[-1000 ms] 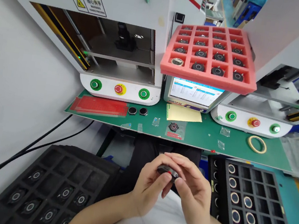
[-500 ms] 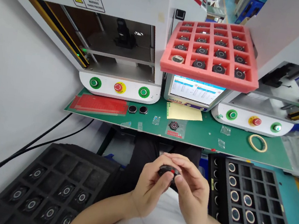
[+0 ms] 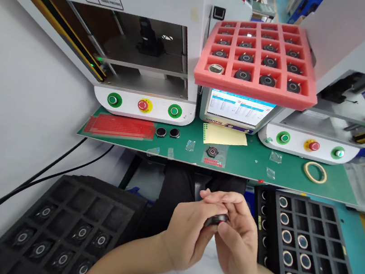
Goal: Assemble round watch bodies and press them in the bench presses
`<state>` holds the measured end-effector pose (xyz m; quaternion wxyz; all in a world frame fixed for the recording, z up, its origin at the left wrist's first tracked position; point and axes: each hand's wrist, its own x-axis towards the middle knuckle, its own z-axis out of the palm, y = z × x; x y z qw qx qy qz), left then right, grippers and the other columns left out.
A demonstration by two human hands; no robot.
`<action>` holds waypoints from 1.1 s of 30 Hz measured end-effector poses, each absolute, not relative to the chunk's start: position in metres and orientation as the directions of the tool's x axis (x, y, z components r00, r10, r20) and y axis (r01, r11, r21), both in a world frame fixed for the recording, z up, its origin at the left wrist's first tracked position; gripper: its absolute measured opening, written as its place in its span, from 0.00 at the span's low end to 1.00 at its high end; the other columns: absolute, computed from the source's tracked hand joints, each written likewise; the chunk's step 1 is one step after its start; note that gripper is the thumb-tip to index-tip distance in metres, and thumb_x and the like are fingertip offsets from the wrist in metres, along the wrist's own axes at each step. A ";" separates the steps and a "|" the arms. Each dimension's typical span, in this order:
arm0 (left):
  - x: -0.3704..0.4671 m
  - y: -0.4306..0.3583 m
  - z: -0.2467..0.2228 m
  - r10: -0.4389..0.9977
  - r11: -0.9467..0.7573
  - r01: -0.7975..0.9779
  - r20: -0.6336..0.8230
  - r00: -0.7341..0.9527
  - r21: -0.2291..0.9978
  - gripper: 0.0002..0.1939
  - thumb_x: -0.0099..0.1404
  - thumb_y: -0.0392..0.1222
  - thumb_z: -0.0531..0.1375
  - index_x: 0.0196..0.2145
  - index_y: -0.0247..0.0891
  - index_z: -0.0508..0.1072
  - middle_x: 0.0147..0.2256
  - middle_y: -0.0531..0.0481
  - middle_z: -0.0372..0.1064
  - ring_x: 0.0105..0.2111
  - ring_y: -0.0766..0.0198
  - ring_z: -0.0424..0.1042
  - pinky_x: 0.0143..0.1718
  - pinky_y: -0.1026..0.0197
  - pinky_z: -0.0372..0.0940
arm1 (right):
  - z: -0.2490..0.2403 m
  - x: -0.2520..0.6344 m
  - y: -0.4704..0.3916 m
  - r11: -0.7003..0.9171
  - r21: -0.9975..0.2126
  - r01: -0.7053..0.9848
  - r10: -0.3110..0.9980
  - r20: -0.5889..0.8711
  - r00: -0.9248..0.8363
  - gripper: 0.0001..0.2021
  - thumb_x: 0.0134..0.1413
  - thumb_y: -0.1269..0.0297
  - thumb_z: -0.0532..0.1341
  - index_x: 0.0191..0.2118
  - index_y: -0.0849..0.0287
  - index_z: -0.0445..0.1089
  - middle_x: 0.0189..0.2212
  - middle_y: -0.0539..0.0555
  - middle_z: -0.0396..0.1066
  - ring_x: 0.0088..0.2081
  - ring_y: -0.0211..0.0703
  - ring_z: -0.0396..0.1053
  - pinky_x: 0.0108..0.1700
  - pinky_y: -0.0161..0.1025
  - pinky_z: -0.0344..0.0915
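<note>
Between my hands, over my lap, is a dark round watch case with a small red spot at its edge. My left hand is closed on its left side, the fingers covering much of its top. My right hand grips it from the right, thumb at the red spot and fingers curled over the far side. Most of the case is hidden by the fingers. Beyond my hands, another watch case lies on a clear sheet with red strips on the green bench.
A pink foam tray of watch cases stands on a monitor between two press machines. Black trays hold watch cases at left and round glass-faced parts at right. Red film strips and a tape roll lie on the bench.
My hands have turned the watch case and moved it slightly right and down. My left hand now covers more of it, its thumb drawn away from the red spot.
</note>
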<state>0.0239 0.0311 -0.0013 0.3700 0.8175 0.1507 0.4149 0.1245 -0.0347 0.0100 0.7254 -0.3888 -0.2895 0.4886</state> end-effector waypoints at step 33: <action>0.027 0.024 0.008 0.412 0.816 -0.272 -0.183 0.893 0.509 0.18 0.63 0.55 0.61 0.31 0.34 0.68 0.18 0.52 0.63 0.17 0.71 0.60 0.17 0.71 0.52 | -0.016 0.137 -0.048 0.527 -0.819 0.226 0.760 0.574 0.306 0.31 0.45 0.71 0.70 0.53 0.45 0.59 0.47 0.56 0.76 0.49 0.57 0.74 0.53 0.64 0.70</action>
